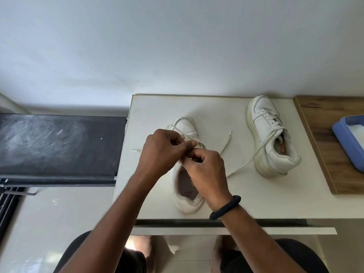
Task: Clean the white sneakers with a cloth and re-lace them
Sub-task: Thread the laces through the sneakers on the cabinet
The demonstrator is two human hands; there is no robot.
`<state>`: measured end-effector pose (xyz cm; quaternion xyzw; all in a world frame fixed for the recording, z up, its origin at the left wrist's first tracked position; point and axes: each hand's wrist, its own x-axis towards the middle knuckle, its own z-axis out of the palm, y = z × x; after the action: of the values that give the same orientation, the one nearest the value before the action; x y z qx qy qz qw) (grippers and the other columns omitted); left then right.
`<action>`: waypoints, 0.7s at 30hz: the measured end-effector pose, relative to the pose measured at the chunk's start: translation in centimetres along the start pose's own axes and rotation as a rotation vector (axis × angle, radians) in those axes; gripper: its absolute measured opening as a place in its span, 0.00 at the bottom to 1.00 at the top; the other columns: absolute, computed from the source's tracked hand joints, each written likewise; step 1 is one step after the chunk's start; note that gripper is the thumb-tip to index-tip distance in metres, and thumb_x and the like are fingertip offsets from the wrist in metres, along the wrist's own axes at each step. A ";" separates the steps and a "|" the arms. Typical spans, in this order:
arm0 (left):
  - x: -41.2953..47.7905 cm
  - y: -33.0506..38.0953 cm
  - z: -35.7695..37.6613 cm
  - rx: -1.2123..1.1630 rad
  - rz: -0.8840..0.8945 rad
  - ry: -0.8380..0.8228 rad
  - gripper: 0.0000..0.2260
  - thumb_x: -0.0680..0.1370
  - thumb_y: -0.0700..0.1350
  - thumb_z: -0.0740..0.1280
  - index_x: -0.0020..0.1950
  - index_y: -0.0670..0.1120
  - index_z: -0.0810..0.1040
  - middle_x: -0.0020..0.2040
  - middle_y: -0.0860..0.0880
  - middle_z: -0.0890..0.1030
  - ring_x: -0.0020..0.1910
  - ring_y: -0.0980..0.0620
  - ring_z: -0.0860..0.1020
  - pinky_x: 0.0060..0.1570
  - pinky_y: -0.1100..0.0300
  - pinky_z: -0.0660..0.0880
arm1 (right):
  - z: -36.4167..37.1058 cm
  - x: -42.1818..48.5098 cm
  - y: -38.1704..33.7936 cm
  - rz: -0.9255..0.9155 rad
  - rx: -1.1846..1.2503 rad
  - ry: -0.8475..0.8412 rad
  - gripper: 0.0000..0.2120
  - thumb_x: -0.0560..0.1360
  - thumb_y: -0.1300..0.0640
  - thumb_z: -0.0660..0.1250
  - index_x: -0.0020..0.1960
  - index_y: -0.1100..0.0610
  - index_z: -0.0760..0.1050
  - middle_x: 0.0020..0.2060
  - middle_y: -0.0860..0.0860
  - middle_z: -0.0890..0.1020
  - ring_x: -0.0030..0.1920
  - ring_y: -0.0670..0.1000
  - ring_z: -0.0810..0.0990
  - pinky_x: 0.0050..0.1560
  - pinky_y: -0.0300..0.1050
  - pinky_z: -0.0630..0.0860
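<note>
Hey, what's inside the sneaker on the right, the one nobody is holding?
A small orange-brown thing shows inside the right sneaker, against its pale lining. What it is I cannot tell; its laced front covers the rest further in.

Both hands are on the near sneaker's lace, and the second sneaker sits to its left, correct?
Wrong side. The head view shows the second sneaker to the right of the near sneaker; left hand and right hand do hold its lace.

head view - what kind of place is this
Likely a room at home: a small white table against a plain wall, with a wooden top holding a blue tub beside it.
</note>
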<state>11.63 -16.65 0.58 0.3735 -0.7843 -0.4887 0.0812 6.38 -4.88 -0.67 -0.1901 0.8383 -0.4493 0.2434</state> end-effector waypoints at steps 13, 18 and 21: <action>-0.1 0.2 -0.2 -0.248 -0.103 -0.096 0.19 0.72 0.52 0.78 0.37 0.36 0.82 0.28 0.47 0.80 0.28 0.55 0.74 0.31 0.61 0.70 | 0.7 0.2 0.4 -0.019 -0.076 -0.029 0.11 0.70 0.46 0.76 0.31 0.42 0.79 0.23 0.38 0.76 0.33 0.46 0.74 0.51 0.56 0.75; 0.0 0.1 -0.1 -0.210 -0.080 -0.086 0.19 0.72 0.54 0.78 0.34 0.39 0.81 0.26 0.50 0.78 0.26 0.56 0.72 0.28 0.62 0.67 | 0.2 0.1 0.6 0.040 0.170 -0.118 0.03 0.69 0.50 0.78 0.41 0.47 0.86 0.33 0.45 0.85 0.40 0.49 0.84 0.53 0.58 0.80; 0.1 0.0 -0.3 -0.192 -0.066 -0.089 0.18 0.73 0.54 0.77 0.32 0.42 0.81 0.25 0.54 0.76 0.25 0.57 0.70 0.26 0.66 0.66 | -0.5 0.2 0.6 0.095 0.312 -0.160 0.05 0.67 0.55 0.80 0.42 0.52 0.87 0.38 0.50 0.88 0.48 0.52 0.86 0.57 0.55 0.81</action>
<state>11.75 -16.95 0.71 0.3676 -0.7239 -0.5802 0.0652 5.89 -4.38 -0.97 -0.1452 0.7444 -0.5455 0.3567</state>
